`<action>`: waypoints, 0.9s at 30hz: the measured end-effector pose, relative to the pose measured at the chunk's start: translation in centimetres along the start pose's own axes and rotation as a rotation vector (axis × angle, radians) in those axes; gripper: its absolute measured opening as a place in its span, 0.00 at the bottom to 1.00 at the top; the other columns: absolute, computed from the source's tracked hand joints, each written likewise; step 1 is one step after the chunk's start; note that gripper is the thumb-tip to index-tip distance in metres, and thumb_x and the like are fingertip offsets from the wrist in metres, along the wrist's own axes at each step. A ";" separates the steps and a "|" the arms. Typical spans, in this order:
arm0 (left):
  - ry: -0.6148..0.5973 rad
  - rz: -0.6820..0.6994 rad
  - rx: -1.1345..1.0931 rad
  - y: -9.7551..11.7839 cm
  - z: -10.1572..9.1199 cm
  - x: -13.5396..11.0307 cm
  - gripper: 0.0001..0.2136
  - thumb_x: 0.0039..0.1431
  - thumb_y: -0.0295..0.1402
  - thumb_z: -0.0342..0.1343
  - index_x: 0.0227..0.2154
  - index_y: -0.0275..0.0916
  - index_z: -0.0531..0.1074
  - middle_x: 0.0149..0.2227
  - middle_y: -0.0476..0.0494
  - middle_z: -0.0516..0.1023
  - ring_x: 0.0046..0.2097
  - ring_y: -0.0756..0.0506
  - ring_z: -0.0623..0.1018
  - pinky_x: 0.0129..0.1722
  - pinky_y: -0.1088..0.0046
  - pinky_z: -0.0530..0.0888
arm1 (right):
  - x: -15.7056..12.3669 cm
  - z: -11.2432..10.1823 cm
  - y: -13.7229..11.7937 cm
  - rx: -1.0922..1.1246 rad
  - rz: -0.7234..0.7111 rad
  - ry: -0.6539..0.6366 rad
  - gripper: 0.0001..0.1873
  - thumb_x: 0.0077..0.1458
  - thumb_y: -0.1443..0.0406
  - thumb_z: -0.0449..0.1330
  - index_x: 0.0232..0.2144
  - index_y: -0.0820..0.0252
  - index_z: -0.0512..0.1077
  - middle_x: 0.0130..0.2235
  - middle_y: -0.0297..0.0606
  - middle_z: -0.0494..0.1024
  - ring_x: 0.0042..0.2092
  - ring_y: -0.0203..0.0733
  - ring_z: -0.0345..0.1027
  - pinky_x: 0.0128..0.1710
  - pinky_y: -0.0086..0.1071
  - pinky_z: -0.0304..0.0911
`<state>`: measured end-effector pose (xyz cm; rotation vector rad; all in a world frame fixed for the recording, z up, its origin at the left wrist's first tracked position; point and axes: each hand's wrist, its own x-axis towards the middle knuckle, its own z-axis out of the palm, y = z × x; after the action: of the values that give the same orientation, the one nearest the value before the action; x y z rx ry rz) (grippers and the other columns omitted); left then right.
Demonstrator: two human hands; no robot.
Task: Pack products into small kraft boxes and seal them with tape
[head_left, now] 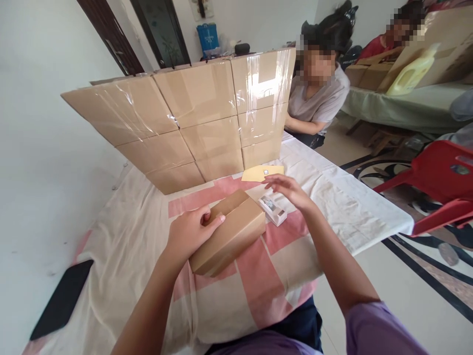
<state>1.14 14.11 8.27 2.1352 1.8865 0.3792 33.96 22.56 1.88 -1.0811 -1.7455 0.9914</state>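
Observation:
A closed brown cardboard box lies at an angle on the cloth in front of me. My left hand grips its near left part, thumb along the top and the other fingers curled, partly hidden, at the far side. My right hand is held beyond the box's right end, fingers stretched out and apart with nothing seen in them. Its fingertips are over the edge of a yellow sheet bearing a small white label; I cannot tell whether they touch. Just below that hand lies a small white package with a picture on top.
A wall of taped cardboard boxes stands at the table's far side. A black flat object lies at left. Beyond the table's right edge are a person, a red chair and another table holding a yellow jug; a second person sits behind.

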 end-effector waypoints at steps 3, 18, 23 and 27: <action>0.053 -0.006 0.026 0.0 0.9 -0.4 0.22 0.62 0.56 0.52 0.26 0.43 0.58 0.23 0.51 0.70 0.27 0.45 0.70 0.27 0.68 0.59 | 5.2 -2.3 3.8 -0.368 0.201 0.210 0.20 0.63 0.61 0.55 0.51 0.63 0.77 0.53 0.50 0.79 0.49 0.49 0.75 0.55 0.45 0.69; -0.099 -0.073 -0.131 -3.0 0.8 -0.3 0.23 0.61 0.57 0.54 0.55 0.54 0.71 0.54 0.49 0.80 0.49 0.37 0.81 0.46 0.62 0.76 | 10.1 -2.6 6.7 -0.345 0.222 0.208 0.08 0.63 0.63 0.55 0.37 0.59 0.74 0.45 0.46 0.78 0.47 0.48 0.71 0.52 0.42 0.66; -0.076 0.010 -0.168 -6.0 0.4 -1.5 0.26 0.57 0.56 0.59 0.53 0.48 0.73 0.53 0.45 0.81 0.50 0.37 0.81 0.48 0.64 0.77 | 2.8 0.0 0.1 0.396 0.062 -0.365 0.15 0.59 0.53 0.66 0.33 0.58 0.71 0.37 0.35 0.76 0.34 0.38 0.69 0.36 0.33 0.63; -0.062 0.012 -0.274 -7.2 -0.2 -2.5 0.29 0.57 0.58 0.59 0.51 0.41 0.73 0.49 0.43 0.82 0.47 0.39 0.81 0.44 0.69 0.77 | -0.5 2.9 -2.0 0.599 0.114 -0.602 0.11 0.60 0.61 0.68 0.34 0.61 0.71 0.34 0.32 0.74 0.32 0.32 0.64 0.33 0.28 0.58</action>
<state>-5.86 12.48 5.80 1.9556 1.6802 0.5344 30.89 20.89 2.58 -0.5199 -1.6523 1.9044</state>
